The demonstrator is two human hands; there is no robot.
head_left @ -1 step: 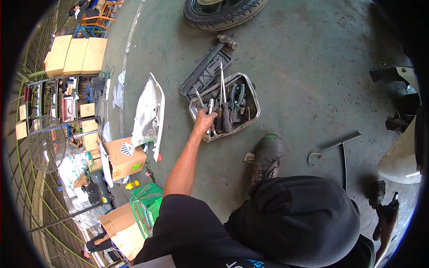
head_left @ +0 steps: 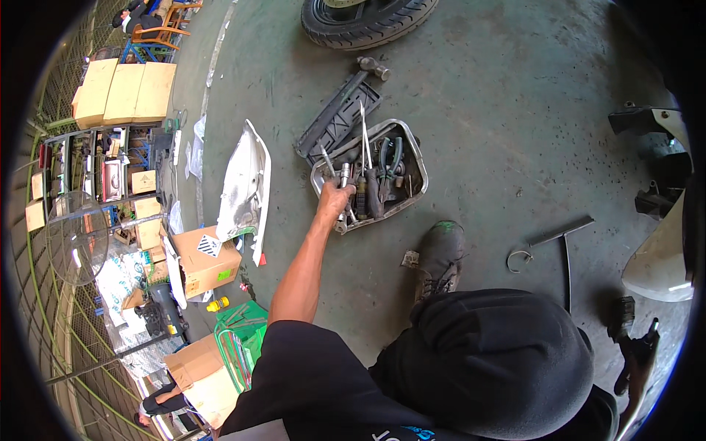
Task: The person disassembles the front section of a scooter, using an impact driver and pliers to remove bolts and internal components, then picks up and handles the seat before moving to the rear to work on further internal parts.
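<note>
My left hand [head_left: 335,200] reaches into a metal-rimmed tool tray [head_left: 421,163] on the floor, its fingers closed around a silver socket tool [head_left: 346,173]. Beside that hand, inside the tray, lie a dark-handled screwdriver [head_left: 373,195] and pliers with dark green grips [head_left: 396,154]. A long pale shaft [head_left: 365,128] sticks out past the tray's far rim. At the far right, my right hand [head_left: 641,356] is dark and partly shadowed. Its fingers are curled around something with a shiny tip that I cannot make out.
Past the tray are a hammer [head_left: 375,67], a black plastic panel [head_left: 342,117] and a tyred wheel [head_left: 368,29]. A white fairing [head_left: 246,184] lies to the left, near a cardboard box [head_left: 206,261]. To the right rests a T-shaped metal tool [head_left: 565,242]; my boot [head_left: 441,253] stands near the tray.
My left hand has shifted very slightly to the left at the tray. Nothing else has visibly moved.
</note>
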